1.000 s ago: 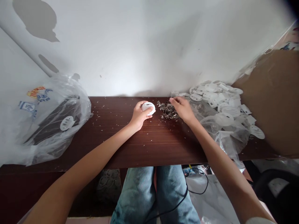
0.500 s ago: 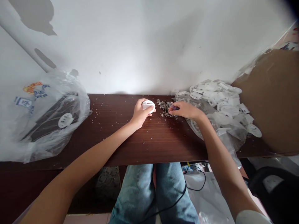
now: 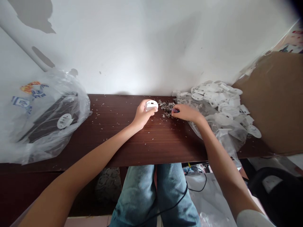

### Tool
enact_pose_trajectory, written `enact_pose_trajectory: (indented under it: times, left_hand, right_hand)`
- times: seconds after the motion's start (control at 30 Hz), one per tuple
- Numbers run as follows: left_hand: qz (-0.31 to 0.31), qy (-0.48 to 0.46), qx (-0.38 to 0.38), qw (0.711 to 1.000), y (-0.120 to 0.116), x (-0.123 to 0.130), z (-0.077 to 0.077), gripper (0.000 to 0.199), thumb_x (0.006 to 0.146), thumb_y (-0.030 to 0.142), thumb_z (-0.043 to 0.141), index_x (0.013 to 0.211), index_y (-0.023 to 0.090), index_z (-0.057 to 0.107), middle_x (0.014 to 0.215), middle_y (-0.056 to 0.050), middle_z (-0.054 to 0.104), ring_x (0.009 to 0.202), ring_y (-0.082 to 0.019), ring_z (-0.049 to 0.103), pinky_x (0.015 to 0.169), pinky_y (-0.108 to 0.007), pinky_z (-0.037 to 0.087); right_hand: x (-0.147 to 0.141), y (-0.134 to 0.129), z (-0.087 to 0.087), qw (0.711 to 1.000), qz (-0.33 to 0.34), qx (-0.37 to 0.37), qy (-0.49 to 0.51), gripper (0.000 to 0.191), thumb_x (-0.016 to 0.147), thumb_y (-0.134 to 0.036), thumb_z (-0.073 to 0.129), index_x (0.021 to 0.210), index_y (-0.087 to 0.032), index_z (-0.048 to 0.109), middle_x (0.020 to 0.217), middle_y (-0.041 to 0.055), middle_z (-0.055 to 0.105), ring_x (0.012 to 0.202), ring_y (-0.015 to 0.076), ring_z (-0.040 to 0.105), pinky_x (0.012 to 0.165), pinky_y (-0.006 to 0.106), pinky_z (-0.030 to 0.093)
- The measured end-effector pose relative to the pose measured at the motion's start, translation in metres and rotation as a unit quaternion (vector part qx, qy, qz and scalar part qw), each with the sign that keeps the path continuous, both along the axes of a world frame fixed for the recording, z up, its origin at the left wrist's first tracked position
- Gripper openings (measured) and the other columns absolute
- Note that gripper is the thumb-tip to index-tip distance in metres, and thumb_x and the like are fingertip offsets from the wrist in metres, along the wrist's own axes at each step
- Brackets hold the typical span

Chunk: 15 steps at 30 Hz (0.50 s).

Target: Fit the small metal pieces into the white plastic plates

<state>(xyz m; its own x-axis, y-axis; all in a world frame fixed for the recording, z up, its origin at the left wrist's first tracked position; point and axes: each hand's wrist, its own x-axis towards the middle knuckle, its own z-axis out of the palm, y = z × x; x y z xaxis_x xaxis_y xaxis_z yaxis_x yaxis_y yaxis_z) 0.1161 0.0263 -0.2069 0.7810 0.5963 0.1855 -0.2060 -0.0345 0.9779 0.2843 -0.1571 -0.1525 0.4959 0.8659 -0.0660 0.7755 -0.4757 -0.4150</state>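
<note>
White disc [image 3: 151, 105] in the left hand [image 3: 141, 115], right hand [image 3: 186, 112] at the metal pile [image 3: 165, 106]

The white disc is held above the middle of the worktop [image 3: 151, 154], its slotted face turned up and a small dark opening showing near its far edge. The left hand grips it by the rim, thumb across the near side and fingers wrapped around the other side. Just to its right, the right hand reaches in from the side to the small metal pieces of the pile, with thumb and fingers curled toward each other; whether a piece is pinched between them I cannot tell.

Tiny pale slivers [image 3: 145, 144] are scattered over the dark brown surface. On the left stands a clear plastic bag [image 3: 53, 148] with blue and orange print, and one slotted white piece [image 3: 64, 121] shows within its mouth. To the right, a heap of white pieces [image 3: 214, 96] lies on and beside crumpled clear plastic [image 3: 233, 137], next to a brown cardboard box [image 3: 274, 104]. Below the front edge are the person's jeans [image 3: 137, 192] and a looped black cable [image 3: 199, 191].
</note>
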Motion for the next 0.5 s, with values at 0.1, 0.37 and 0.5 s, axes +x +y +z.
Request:
enact_pose_trajectory:
  times: [0.1, 0.37, 0.5]
  left_hand:
    - [0.007, 0.006, 0.034, 0.999, 0.0006, 0.0011, -0.0039, 0.045, 0.080, 0.029, 0.084, 0.121, 0.025, 0.066, 0.119, -0.008, 0.072, 0.103, -0.022, 0.071, 0.079, -0.031, 0.059]
    - [0.030, 0.024, 0.112, 0.993, 0.0018, 0.0031, -0.0083, 0.041, 0.082, 0.027, 0.080, 0.121, 0.022, 0.068, 0.121, -0.010, 0.072, 0.108, -0.024, 0.067, 0.086, -0.035, 0.057]
    - [0.027, 0.032, 0.113, 0.993, 0.0021, 0.0042, -0.0085, 0.041, 0.083, 0.028, 0.080, 0.121, 0.022, 0.068, 0.118, -0.009, 0.073, 0.105, -0.024, 0.067, 0.084, -0.034, 0.056]
  right_hand:
    - [-0.0001, 0.0002, -0.0015, 1.000, 0.011, 0.020, -0.002, 0.017, 0.082, -0.026, 0.071, 0.099, -0.021, 0.071, 0.108, 0.0074, 0.077, 0.093, 0.0251, 0.068, 0.077, 0.033, 0.045]
    - [-0.0032, 0.0063, -0.0062, 0.995, 0.080, 0.063, 0.007, 0.012, 0.090, -0.031, 0.067, 0.090, -0.021, 0.073, 0.103, 0.0065, 0.078, 0.093, 0.0237, 0.067, 0.082, 0.034, 0.046]
    - [0.0048, -0.0008, 0.0026, 0.997, 0.013, 0.080, -0.013, 0.017, 0.091, -0.034, 0.064, 0.092, -0.019, 0.073, 0.102, 0.0076, 0.077, 0.090, 0.0228, 0.066, 0.079, 0.034, 0.045]
